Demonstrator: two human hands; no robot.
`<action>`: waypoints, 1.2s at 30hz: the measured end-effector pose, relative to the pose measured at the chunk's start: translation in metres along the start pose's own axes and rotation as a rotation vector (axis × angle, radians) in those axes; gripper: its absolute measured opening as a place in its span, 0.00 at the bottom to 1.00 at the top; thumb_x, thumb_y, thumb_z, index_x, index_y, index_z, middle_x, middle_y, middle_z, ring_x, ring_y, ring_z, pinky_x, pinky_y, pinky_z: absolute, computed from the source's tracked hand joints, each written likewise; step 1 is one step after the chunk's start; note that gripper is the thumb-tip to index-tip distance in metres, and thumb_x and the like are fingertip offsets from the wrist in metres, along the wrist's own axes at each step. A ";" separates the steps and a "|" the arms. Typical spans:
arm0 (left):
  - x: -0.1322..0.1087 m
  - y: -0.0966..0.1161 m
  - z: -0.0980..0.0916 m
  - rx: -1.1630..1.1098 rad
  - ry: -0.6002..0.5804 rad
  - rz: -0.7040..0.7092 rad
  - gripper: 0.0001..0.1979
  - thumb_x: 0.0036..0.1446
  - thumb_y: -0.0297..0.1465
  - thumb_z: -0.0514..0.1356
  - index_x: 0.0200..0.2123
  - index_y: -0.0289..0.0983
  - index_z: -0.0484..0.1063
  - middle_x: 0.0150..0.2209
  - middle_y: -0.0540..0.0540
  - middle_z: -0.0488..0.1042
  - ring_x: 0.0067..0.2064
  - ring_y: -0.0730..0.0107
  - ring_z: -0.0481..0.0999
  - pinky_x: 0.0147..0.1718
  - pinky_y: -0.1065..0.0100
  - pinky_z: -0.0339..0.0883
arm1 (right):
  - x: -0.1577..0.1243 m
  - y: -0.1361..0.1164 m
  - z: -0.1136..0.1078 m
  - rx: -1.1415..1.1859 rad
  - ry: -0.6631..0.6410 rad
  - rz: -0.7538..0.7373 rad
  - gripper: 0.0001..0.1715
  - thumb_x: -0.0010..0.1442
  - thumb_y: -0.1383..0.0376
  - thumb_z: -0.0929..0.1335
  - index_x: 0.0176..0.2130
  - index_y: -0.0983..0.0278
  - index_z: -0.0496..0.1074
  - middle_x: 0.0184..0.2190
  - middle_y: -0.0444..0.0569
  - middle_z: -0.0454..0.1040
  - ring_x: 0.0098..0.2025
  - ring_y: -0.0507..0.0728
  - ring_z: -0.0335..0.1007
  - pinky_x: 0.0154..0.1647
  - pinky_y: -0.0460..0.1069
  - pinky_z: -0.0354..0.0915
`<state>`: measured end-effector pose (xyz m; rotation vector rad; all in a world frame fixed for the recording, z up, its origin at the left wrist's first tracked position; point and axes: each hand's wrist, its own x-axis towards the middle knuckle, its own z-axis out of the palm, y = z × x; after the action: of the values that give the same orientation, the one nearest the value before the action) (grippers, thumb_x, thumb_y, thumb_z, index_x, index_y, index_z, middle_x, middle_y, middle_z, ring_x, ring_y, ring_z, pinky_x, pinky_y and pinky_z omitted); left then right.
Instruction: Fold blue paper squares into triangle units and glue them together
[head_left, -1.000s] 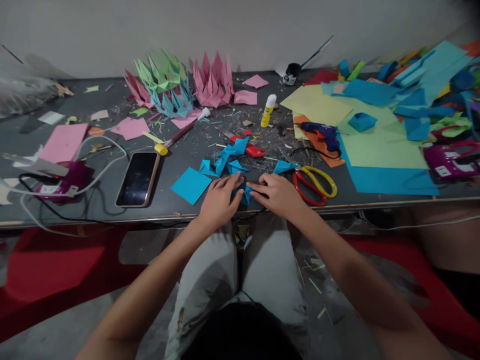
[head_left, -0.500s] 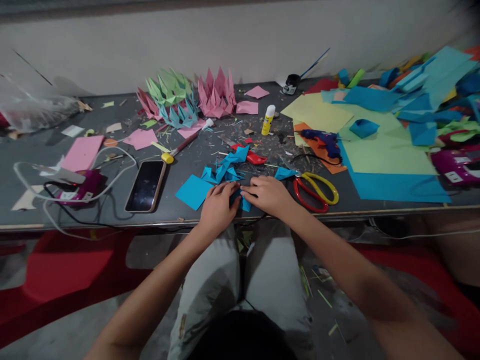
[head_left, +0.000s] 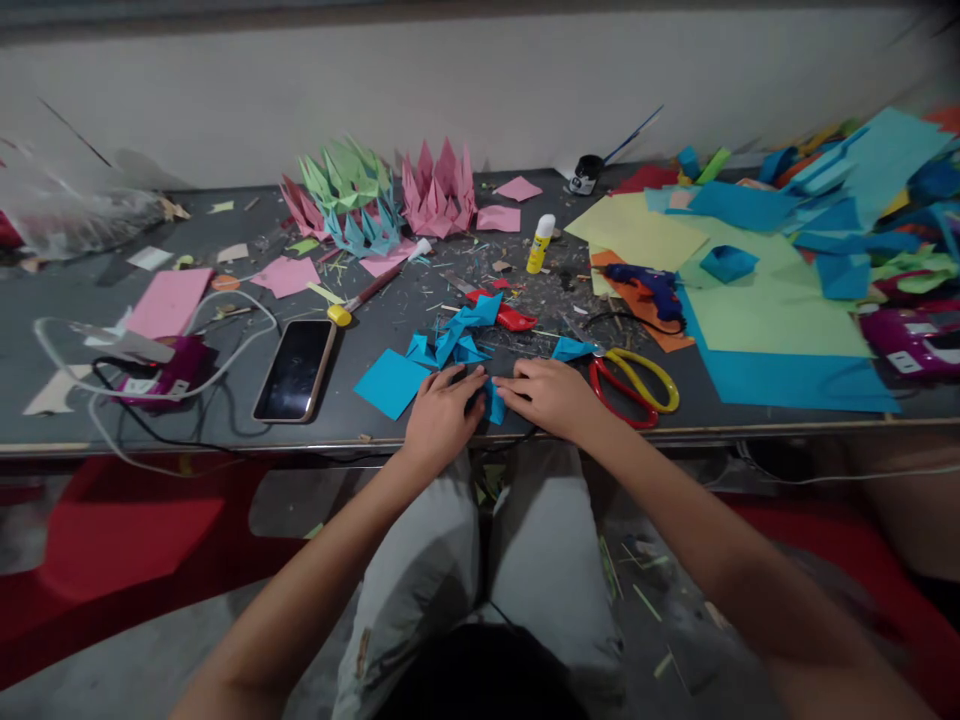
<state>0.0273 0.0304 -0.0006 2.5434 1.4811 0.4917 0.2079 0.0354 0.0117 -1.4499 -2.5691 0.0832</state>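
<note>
A small piece of blue folded paper (head_left: 495,402) lies at the table's front edge between my hands. My left hand (head_left: 444,412) rests on its left side, fingers curled and pressing down; the thumb is tucked close to the paper. From the right, my right hand (head_left: 547,398) pinches and presses the same piece, its fingertips near those of the left. Much of the paper is hidden under the fingers. Just beyond are folded blue paper pieces (head_left: 459,335) in a small pile. A flat blue square (head_left: 391,383) is left of my left hand, and another folded blue piece (head_left: 573,348) sits right of my right hand.
Scissors (head_left: 643,385) with red and yellow handles lie right of my right hand. A red-handled cutter (head_left: 514,316), glue stick (head_left: 540,243) and glue gun (head_left: 646,285) are beyond. A phone (head_left: 296,370) lies left. Folded paper crowns (head_left: 439,190) stand at the back; coloured sheets (head_left: 795,375) cover the right.
My hands have drawn slightly apart, showing more of the blue paper between them. The whole view has shifted slightly; the other things on the table stay where they were.
</note>
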 end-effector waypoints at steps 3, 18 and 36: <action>0.000 0.000 0.000 -0.027 -0.008 -0.027 0.17 0.57 0.30 0.53 0.51 0.39 0.65 0.51 0.47 0.70 0.55 0.63 0.64 0.52 0.59 0.57 | 0.011 -0.007 -0.002 -0.018 -0.041 0.021 0.19 0.63 0.59 0.59 0.42 0.59 0.75 0.32 0.49 0.71 0.35 0.55 0.66 0.33 0.49 0.54; -0.005 0.003 0.000 0.044 0.024 0.019 0.21 0.59 0.33 0.50 0.54 0.35 0.62 0.47 0.42 0.73 0.56 0.59 0.63 0.52 0.57 0.56 | -0.010 0.007 0.014 0.427 0.111 0.127 0.16 0.57 0.62 0.64 0.45 0.65 0.68 0.31 0.48 0.69 0.36 0.56 0.66 0.37 0.50 0.61; -0.006 -0.002 -0.001 -0.115 0.030 0.138 0.11 0.57 0.32 0.54 0.42 0.37 0.71 0.51 0.44 0.69 0.54 0.62 0.63 0.51 0.61 0.59 | -0.020 0.012 0.010 0.519 0.127 -0.134 0.09 0.59 0.64 0.64 0.29 0.60 0.73 0.32 0.48 0.75 0.38 0.56 0.68 0.42 0.53 0.63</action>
<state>0.0223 0.0262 -0.0019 2.5686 1.2537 0.6182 0.2260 0.0246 -0.0023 -1.0517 -2.2957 0.5705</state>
